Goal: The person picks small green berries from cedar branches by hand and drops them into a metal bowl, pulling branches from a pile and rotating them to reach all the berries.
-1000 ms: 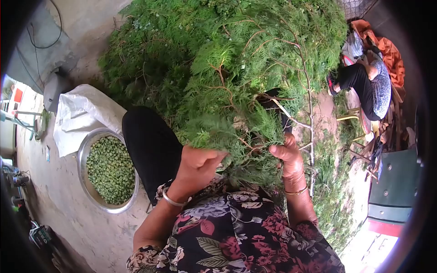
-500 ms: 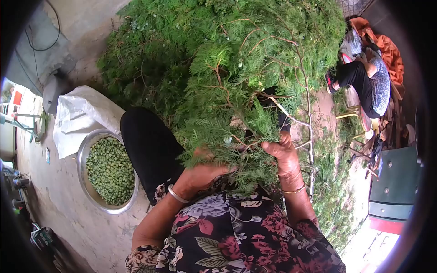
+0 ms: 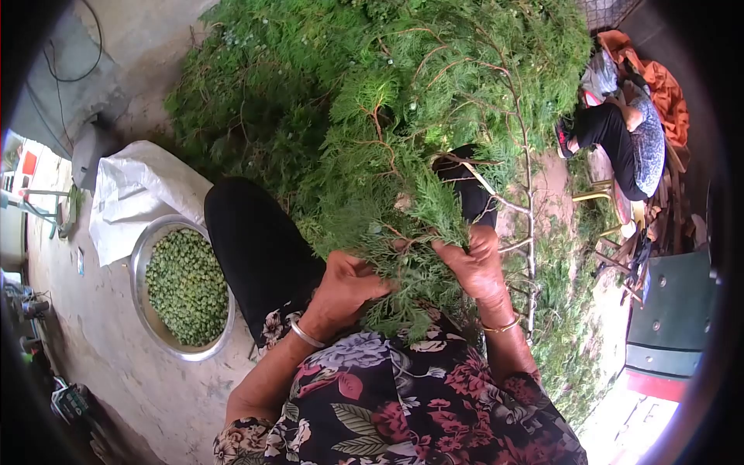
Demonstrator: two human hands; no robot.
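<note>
A leafy conifer branch (image 3: 418, 256) lies across my lap, its flat green sprays hanging between my two hands. Thumb and fingers of my right hand (image 3: 477, 265) are closed around its twigs on the right side. On the other side, my left hand (image 3: 345, 288) has its fingers curled together at the sprays; whatever is pinched there is too small or hidden to name. To the left of my knee stands a metal basin (image 3: 143, 314) filled with small green cones (image 3: 186, 288).
A large heap of cut branches (image 3: 271, 93) rises in front of me. A bare stem (image 3: 528, 194) runs along my right side. Beside the basin lies a white sack (image 3: 143, 190). Another person (image 3: 647, 143) sits at the far right near an orange cloth (image 3: 663, 85).
My left hand, blurred before, has moved slightly and now appears sharp at the sprays. My right hand has shifted a little left, still gripping the branch.
</note>
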